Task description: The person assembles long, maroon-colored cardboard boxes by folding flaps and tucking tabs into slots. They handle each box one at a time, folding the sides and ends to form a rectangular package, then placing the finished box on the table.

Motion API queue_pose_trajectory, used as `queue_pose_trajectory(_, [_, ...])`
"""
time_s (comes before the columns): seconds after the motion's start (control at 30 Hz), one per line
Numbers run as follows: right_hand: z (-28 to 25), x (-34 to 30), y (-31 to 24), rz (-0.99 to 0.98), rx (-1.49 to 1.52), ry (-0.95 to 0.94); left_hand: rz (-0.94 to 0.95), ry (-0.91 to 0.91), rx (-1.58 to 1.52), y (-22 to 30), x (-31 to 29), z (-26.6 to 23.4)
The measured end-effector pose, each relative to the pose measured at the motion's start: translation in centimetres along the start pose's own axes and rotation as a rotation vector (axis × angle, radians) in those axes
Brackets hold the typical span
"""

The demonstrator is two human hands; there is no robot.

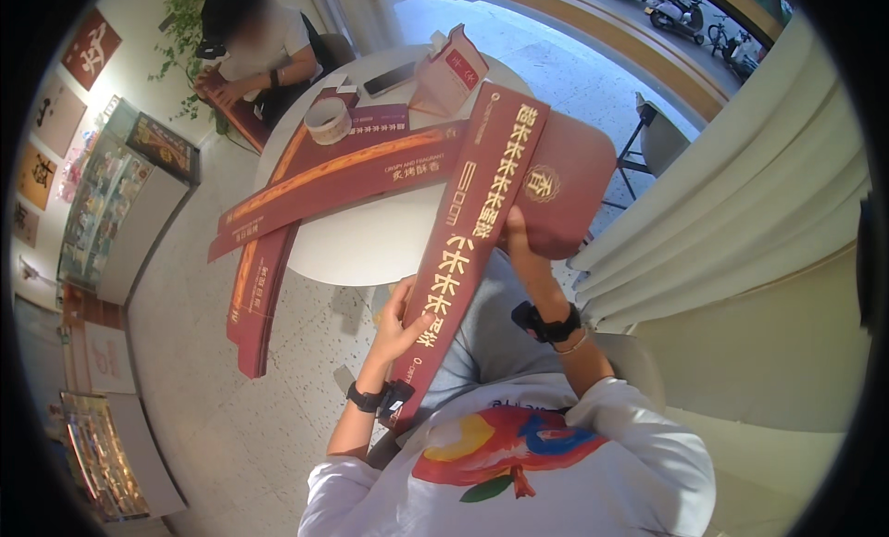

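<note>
A long, narrow maroon carton (460,250) with gold lettering slants across my lap, from the table's right side down toward my left forearm. My left hand (403,329) grips its lower left edge, thumb across the front face. Higher up, my right hand (531,250) is closed on the right edge; its thumb shows and the other fingers are hidden behind. A wider maroon panel (567,181) with rounded corners and a gold emblem sticks out to the right from behind the carton. Whether the two are joined, I cannot tell.
Several long maroon cartons (324,183) overlap on the round white table (356,250), some overhanging its left edge. A tape roll (328,120), a phone (389,79) and a red-and-white paper bag (451,74) are there too. Across sits a person (269,56) holding a maroon piece. A curtain (713,185) hangs right.
</note>
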State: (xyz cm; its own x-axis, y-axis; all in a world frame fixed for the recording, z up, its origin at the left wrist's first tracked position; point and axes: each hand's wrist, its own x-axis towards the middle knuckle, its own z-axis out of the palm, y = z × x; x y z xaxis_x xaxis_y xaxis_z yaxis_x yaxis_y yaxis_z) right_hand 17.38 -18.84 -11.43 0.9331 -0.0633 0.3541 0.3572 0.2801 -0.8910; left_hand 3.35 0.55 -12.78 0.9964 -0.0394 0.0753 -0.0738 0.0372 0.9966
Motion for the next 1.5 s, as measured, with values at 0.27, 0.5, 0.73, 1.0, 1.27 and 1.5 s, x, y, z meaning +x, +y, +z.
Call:
queue_pose_trajectory(0.27, [2.6,-9.7,0.0,-0.006,-0.209,-0.254,0.028,0.007,-0.038,1.7,0.4,-1.6])
queue_pose_trajectory(0.5, [-1.2,-4.1,1.2,0.087,-0.103,0.025,-0.114,-0.143,0.359,1.7,-1.7,-1.5])
queue_pose_trajectory(0.73, [-1.2,1.0,-0.5,0.293,-0.111,0.06,-0.197,-0.12,0.183,-3.5,-5.2,1.7])
queue_pose_trajectory(1.0, [-3.4,-1.1,1.0,0.262,-0.134,0.062,-0.246,-0.091,-0.125,-4.6,-6.0,2.0])
queue_pose_trajectory(1.27, [-3.3,-3.5,-1.0,0.205,0.016,0.105,-0.27,-0.14,-0.07,-5.4,-6.8,1.6])
queue_pose_trajectory(1.5, [-3.6,-7.3,0.3,-0.033,-0.489,0.065,-0.28,-0.15,-0.114,-5.7,-6.6,1.6])
